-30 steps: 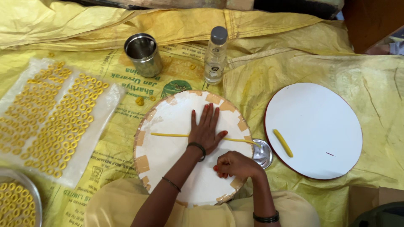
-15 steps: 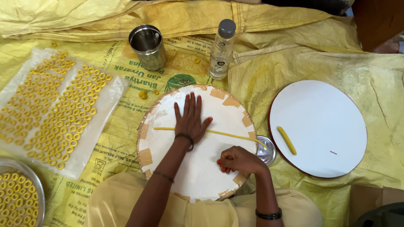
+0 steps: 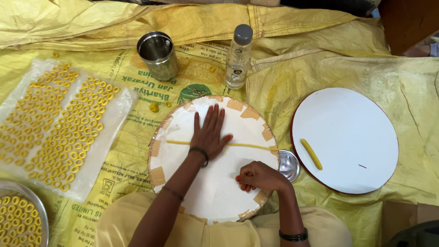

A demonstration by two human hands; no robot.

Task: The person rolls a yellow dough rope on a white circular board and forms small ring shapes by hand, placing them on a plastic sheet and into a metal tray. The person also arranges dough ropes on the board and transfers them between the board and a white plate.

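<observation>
Flattened, with fingers spread and nothing clasped, the left hand (image 3: 209, 133) is pressed palm-down on a long thin yellow rope of dough (image 3: 249, 146), which runs sideways beneath the palm and shows on both sides of it. No grip is closed around the rope; it is only pinned under the open hand. The right hand (image 3: 259, 176) is curled into a loose fist, knuckles up, resting on the board nearer the body; whether anything is enclosed in that grip cannot be told. A dark band is worn at each wrist.

Both hands and the rope are carried by a round white board patched with tan tape (image 3: 215, 196), the rope crossing it near the middle and reaching its right rim. Just beside that rim a small shiny steel lid (image 3: 290, 165) is seen, partly tucked under the board's edge.

To the right, apart from it, a second round white board with a red edge (image 3: 356, 123) holds a short thick yellow dough stick (image 3: 311, 154). Beyond the boards stand a steel cup (image 3: 158, 56) and a clear plastic bottle with a grey cap (image 3: 238, 57). To the left, a clear plastic sheet covered with rows of small yellow dough rings (image 3: 55, 126) is spread, and a steel plate of the same rings (image 3: 18, 219) is cut off by the corner. Everything lies on yellow woven sacking (image 3: 411, 82).
</observation>
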